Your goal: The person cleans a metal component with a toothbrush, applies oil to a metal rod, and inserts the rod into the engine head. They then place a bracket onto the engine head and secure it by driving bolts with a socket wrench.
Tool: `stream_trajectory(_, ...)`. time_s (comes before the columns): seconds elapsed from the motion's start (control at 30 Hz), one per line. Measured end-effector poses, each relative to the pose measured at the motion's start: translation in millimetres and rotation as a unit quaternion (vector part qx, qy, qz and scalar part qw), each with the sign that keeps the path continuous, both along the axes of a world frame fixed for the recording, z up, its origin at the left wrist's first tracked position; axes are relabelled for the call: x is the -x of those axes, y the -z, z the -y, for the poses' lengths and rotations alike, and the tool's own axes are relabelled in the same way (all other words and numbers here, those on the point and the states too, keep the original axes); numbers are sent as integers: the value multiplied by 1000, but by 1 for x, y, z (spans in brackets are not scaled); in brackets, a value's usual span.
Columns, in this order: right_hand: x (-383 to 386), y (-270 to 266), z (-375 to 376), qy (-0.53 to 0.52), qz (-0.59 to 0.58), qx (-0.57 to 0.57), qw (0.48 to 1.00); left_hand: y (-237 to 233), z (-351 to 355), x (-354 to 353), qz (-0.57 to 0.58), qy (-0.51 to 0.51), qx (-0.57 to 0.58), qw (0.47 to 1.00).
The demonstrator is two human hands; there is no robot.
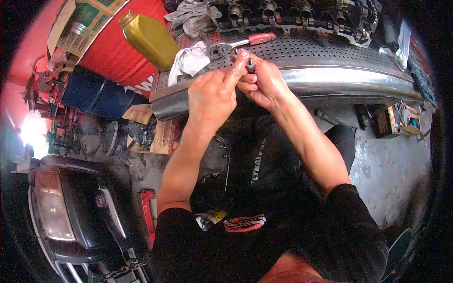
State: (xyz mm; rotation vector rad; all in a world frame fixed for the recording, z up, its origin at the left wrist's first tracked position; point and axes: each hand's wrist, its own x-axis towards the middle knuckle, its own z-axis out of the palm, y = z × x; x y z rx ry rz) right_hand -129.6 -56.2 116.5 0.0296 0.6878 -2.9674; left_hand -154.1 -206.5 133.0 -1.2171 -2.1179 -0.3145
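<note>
While the right hand [265, 82] curls its fingers around a small dark metal part [250, 65], the left hand [213, 93] presses in against it, thumb side toward the part; whether the left hand also grips a piece is too small to tell. Both hands meet over the front edge of a perforated metal workbench [325, 59]. Just beyond them lies a ratchet wrench [260, 39] with a red handle, and a crumpled white rag [192, 60] sits to its left. Farther left stands a tilted-looking olive plastic bottle [152, 41], near a red drum [113, 54]. Across the back of the bench rests an engine cylinder head [288, 18], a grey cloth [189, 18] beside its left end.
</note>
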Motion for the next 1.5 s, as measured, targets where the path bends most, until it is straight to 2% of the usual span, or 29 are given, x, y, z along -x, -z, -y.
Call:
stream_trajectory(0.07, 0, 1, 0, 1, -1, -14, 1000, 0, 3, 1, 16, -1, 7, 1000)
stream_trajectory(0.17, -3, 2, 3, 1, 4, -39, 999, 0, 7, 1, 105, 74, -37, 991)
stream_trajectory(0.2, -3, 2, 4, 1, 7, -49, 999, -1, 11, -2, 262, 101, -74, 957)
stream_trajectory(0.23, -3, 2, 5, -1, 8, -55, 998, -4, 17, -7, 412, 124, -109, 896)
stream_trajectory(0.27, -3, 3, 5, -3, 9, -62, 998, -5, 22, -9, 551, 144, -142, 810)
stream_trajectory(0.3, -2, 4, 6, -5, 10, -69, 998, -1, 27, -5, 556, 192, -187, 787)
stream_trajectory(0.4, 0, 7, 10, -6, 4, -79, 997, 4, 29, -12, 486, 138, -198, 840)
stream_trajectory(0.57, 3, 6, 12, -11, 6, -90, 996, 10, 23, 1, 174, 61, -45, 982)
stream_trajectory(0.63, -2, 3, 13, 18, 25, -112, 993, 5, 23, 3, 23, -1, 37, 999)
stream_trajectory(0.67, 2, 11, 10, -4, 16, -120, 993, 5, 21, 5, -2, -4, 26, 1000)
stream_trajectory(0.73, 0, -2, 12, 18, 58, -143, 988, 5, 16, 8, -53, -12, 4, 999)
stream_trajectory(0.77, 1, -3, 9, 12, 53, -148, 987, 3, 14, 6, -27, 8, 3, 1000)
stream_trajectory(0.87, 3, -4, 1, 19, 40, -174, 984, 7, 11, 5, 170, 62, -45, 982)
stream_trajectory(0.9, 2, -6, 1, 36, 40, -189, 980, 0, 6, -7, 411, 109, -143, 894)
stream_trajectory(1.0, 1, -7, -2, 85, 27, -202, 975, -10, 11, -5, 634, 230, -218, 706)
stream_trajectory(1.03, 1, -7, -3, 100, 24, -210, 972, -9, 6, -10, 630, 237, -291, 680)
stream_trajectory(1.07, 0, -7, -4, 115, 20, -217, 969, -6, 0, -11, 518, 182, -279, 788)
stream_trajectory(1.1, 4, -3, -5, 144, 4, -226, 963, -1, -6, -11, 391, 123, -260, 875)
stream_trajectory(1.13, 6, 0, -5, 176, -6, -253, 951, 2, -11, -11, 253, 60, -236, 936)
stream_trajectory(1.17, 7, 2, -5, 205, -15, -280, 938, 2, -17, -10, 111, 42, -213, 970)
stream_trajectory(1.2, 9, 3, -4, 234, -27, -308, 922, -3, -26, -6, -13, 53, -191, 980)
stream_trajectory(1.27, 12, 4, -8, 262, -37, -301, 916, 1, -31, 0, -56, 22, -172, 983)
stream_trajectory(1.5, 5, -2, -19, 301, -34, -288, 908, -4, -44, 8, -72, 30, -125, 989)
